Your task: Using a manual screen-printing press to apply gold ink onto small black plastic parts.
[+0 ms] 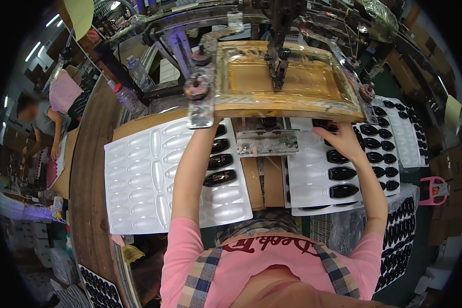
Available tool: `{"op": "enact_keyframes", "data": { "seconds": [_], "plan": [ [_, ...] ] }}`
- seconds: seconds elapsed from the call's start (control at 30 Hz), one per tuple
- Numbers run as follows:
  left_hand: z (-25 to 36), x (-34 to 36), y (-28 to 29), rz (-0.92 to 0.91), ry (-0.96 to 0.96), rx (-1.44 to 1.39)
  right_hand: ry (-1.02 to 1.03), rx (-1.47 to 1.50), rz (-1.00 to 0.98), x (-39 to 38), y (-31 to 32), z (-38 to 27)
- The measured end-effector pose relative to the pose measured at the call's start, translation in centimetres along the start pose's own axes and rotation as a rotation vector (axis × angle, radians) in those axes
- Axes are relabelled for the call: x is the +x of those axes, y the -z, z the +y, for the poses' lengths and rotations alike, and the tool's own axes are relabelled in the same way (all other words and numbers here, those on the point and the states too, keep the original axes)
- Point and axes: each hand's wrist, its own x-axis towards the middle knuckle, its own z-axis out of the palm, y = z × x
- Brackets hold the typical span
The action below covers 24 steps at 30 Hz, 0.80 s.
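Observation:
My right hand (345,141) reaches under the front edge of a wooden-framed printing screen (292,107). Its thumb and a fingertip close on a glossy black bottle-shaped piece (322,123), while its other fingers are partly hidden by the frame. Below that hand lies a white moulded tray (310,177) with black pieces (342,173) in its right column. My left forearm (194,169) passes over another white tray (133,177), and the screen hides the left hand. Printed black pieces (220,161) fill part of that tray's right column. A metal fixture (267,142) stands between the trays.
The press arm (278,56) stands over the screen. Bottles (131,97) stand at the back left of the wooden table (90,179). More filled trays (403,236) and a pink stool (434,191) are at the right. Another person (46,120) works at the far left.

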Motion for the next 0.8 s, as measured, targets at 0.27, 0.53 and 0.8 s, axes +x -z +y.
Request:
{"op": "enact_keyframes", "data": {
  "seconds": [0.27,0.53,0.8],
  "plan": [
    [2.5,-4.6,6.4,0.200,0.291,-0.484,0.123,0.065,-0.146,4.2,-5.9,-3.8],
    [5.1,-21.7,8.4,0.383,0.598,-0.246,0.177,-0.025,-0.209,3.0,-5.3,-3.9],
    [5.5,-27.3,5.3,0.337,0.805,-0.270,-0.062,-0.098,-0.235,-6.4,1.6,-3.1]
  ]
}}
